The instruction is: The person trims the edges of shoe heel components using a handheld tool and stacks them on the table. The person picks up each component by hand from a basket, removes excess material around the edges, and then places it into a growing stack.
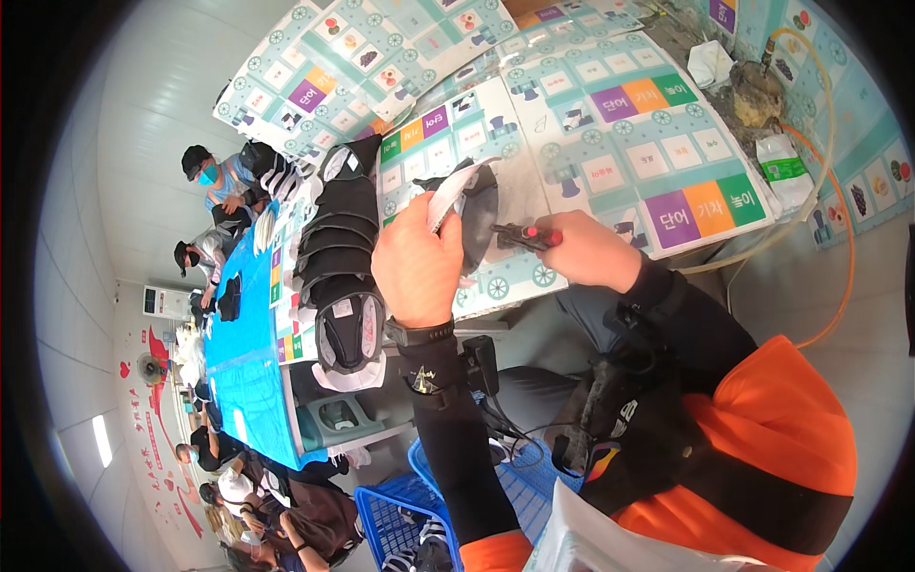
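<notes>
My left hand (416, 262) pinches a white strip (448, 202), fingers pressed together on it, above a dark grey curved shoe part (479, 224) lying on the table (610, 143). The strip curls up from that part and seems joined to it; I cannot tell exactly where.

My right hand (583, 250) closes around a red-handled hand tool (527, 235), fingers wrapped on the handle, tip pointing left toward the dark part. Tip and part look close, perhaps touching; not clear.

Table covered with pale printed sheets bearing coloured squares. To my left, a stack of black shoe parts (340, 257) in a row, just beside the work piece. A blue basket (400, 520) sits low near my knees. Other people (221, 181) work along a blue-covered table (238, 353), well apart from my hands.

Handling judgement: the strip looks thin, light and limp, likely to tear or slip if pulled hard, so grip low, near where it meets the part. The dark piece looks soft and flexible, light; best held by its edge, pressed flat against the table.
</notes>
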`<action>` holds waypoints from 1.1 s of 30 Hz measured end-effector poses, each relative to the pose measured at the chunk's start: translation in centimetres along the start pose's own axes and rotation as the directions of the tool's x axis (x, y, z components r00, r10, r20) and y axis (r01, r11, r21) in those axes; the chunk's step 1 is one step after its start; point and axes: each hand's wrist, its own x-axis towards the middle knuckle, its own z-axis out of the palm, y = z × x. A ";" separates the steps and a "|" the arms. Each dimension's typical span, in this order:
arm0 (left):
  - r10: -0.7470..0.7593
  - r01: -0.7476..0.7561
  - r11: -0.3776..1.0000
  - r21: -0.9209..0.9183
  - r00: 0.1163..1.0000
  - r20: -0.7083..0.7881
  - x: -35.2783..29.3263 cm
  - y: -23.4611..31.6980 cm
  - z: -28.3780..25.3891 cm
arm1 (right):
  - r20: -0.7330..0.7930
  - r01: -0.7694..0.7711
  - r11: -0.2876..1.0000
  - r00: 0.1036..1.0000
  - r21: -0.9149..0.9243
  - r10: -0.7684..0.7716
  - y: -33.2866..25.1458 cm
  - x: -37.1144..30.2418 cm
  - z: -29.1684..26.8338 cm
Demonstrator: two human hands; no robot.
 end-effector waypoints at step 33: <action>-0.017 0.015 0.998 -0.059 0.999 -0.033 -0.5 -0.8 -0.1 | -0.162 0.024 0.998 0.986 -0.049 -0.032 -0.6 0.5 0.3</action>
